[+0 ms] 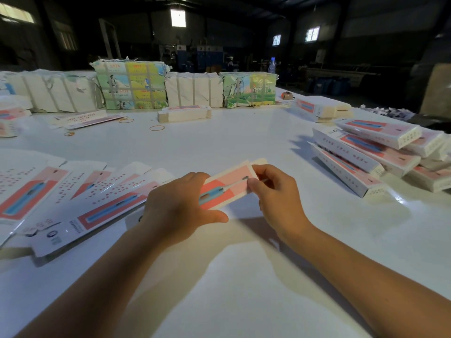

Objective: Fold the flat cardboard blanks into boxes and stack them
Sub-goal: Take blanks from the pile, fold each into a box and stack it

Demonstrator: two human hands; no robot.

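A pink-and-white cardboard blank (228,185) printed with a blue toothbrush is held above the white table (219,147) between both hands. My left hand (180,206) grips its near end, thumb underneath and fingers over the top. My right hand (275,191) pinches its far end near the end flap. Several flat blanks (80,196) lie fanned out to the left of my left hand. A pile of folded boxes (371,154) sits at the right of the table.
Strapped bundles of printed and white card (131,86) line the table's far edge. A small stack of blanks (184,113) and loose rubber bands (157,128) lie mid-table. Another box stack (319,108) and a water bottle (272,65) are at the far right.
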